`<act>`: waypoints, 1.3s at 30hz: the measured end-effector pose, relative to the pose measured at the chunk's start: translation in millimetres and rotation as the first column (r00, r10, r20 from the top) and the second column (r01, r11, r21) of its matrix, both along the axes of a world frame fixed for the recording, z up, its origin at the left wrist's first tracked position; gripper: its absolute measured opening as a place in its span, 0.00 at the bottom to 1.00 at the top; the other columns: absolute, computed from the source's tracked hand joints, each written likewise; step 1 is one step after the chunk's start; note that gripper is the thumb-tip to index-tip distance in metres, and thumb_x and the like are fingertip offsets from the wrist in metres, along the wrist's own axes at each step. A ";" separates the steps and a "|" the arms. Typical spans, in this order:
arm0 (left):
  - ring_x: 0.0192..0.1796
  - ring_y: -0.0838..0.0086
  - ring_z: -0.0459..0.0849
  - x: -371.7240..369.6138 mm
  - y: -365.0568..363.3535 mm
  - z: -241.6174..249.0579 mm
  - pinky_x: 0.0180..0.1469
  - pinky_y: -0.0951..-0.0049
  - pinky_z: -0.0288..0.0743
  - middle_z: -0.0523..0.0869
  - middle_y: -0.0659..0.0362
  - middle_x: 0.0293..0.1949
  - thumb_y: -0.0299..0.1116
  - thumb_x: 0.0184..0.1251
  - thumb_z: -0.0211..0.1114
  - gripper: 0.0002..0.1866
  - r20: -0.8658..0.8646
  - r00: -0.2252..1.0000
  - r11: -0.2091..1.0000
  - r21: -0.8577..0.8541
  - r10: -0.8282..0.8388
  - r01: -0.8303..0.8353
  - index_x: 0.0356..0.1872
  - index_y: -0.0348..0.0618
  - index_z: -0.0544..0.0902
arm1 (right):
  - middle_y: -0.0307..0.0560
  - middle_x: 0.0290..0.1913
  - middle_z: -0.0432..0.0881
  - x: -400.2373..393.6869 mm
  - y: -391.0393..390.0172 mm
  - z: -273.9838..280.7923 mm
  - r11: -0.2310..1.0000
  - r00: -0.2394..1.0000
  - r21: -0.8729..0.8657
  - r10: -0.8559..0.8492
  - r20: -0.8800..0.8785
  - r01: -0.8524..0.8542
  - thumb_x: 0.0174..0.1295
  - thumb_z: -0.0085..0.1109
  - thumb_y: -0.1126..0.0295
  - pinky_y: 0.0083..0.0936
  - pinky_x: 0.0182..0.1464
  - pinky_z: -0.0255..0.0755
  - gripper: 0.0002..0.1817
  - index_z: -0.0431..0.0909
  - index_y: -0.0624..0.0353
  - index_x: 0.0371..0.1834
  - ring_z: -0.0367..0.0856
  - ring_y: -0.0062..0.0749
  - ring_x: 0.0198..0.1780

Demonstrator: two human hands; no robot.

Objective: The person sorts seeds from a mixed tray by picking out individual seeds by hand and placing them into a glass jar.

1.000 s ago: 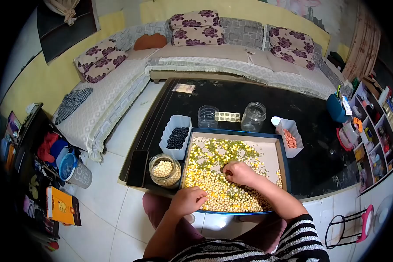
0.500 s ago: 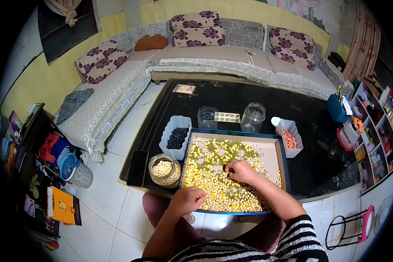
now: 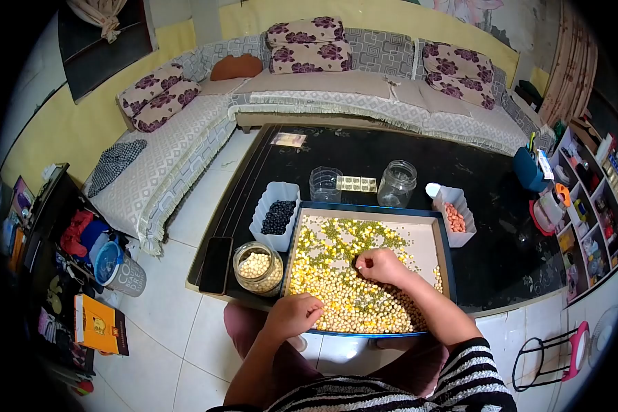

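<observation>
A shallow blue-edged tray (image 3: 427, 237) holds mixed pale chickpea-like beans, yellow corn kernels and small green beans. My right hand (image 3: 380, 266) is over the middle of the tray, its fingertips pinched together just above the grains; what they hold is too small to name. Over the tray's lower left edge rests my left hand (image 3: 296, 314), fingers curled and pressed together, their contents hidden. Left of the tray stand a glass jar (image 3: 258, 268) of pale beans and a white container (image 3: 273, 217) of black beans. Reddish peanuts fill another white container (image 3: 464, 218) at the right.
Behind the tray are an empty clear container (image 3: 325, 185), a clear jar (image 3: 397, 184) and a small sectioned strip (image 3: 357, 184). A black phone (image 3: 215, 265) lies at the table's left edge. A white lid (image 3: 432, 190) sits near the peanuts. Sofas stand beyond the black table (image 3: 460, 158).
My right hand has shifted very slightly, its fingertips still pinched over the grains. My left hand stays in place.
</observation>
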State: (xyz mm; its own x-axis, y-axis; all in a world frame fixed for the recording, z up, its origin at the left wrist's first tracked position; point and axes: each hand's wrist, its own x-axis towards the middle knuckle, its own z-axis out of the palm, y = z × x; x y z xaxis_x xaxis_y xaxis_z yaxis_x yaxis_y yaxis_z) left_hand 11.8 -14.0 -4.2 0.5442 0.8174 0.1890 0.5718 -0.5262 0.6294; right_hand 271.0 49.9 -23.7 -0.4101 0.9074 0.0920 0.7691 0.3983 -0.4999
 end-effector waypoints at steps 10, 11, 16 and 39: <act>0.29 0.64 0.81 -0.5 0.7 -9.2 0.31 0.67 0.75 0.81 0.57 0.26 0.32 0.51 0.64 0.05 0.115 0.993 1.000 0.019 -0.004 0.002 0.28 0.44 0.80 | 0.33 0.25 0.77 -64.6 12.0 63.3 0.920 0.752 -0.326 -0.056 -0.657 -0.217 0.54 0.59 0.75 0.13 0.33 0.70 0.05 0.79 0.63 0.33 0.71 0.11 0.28; 0.29 0.64 0.81 -0.4 0.4 -8.8 0.31 0.67 0.75 0.81 0.57 0.26 0.32 0.51 0.64 0.05 0.111 0.994 1.000 0.022 0.004 -0.007 0.28 0.44 0.80 | 0.32 0.24 0.76 -80.1 15.3 67.6 0.955 0.775 -0.212 0.028 -0.631 -0.208 0.53 0.59 0.75 0.14 0.32 0.70 0.06 0.79 0.63 0.33 0.71 0.11 0.28; 0.29 0.63 0.81 0.4 -0.5 -4.3 0.32 0.65 0.75 0.81 0.57 0.27 0.33 0.53 0.63 0.06 0.078 0.997 1.000 0.020 0.007 -0.009 0.28 0.44 0.80 | 0.40 0.27 0.77 -146.4 24.1 89.1 0.958 0.793 0.097 0.280 -0.541 -0.271 0.50 0.59 0.78 0.16 0.33 0.71 0.07 0.79 0.61 0.33 0.75 0.17 0.29; 0.29 0.64 0.81 0.4 -0.8 -4.2 0.31 0.68 0.75 0.82 0.57 0.27 0.34 0.52 0.64 0.06 0.061 0.998 1.000 0.004 0.024 -0.024 0.30 0.45 0.82 | 0.51 0.33 0.80 -21.1 -0.9 -4.1 0.997 0.996 0.019 0.080 0.029 -0.081 0.45 0.56 0.75 0.34 0.43 0.74 0.08 0.78 0.58 0.30 0.79 0.44 0.37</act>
State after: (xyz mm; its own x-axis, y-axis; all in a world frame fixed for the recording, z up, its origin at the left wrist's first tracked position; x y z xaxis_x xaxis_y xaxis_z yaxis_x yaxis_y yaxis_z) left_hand 12.2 -14.8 -8.4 0.5116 0.8291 0.2256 0.5449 -0.5161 0.6609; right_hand 250.0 49.0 -27.8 -0.4844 0.8694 0.0972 0.7476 0.4691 -0.4702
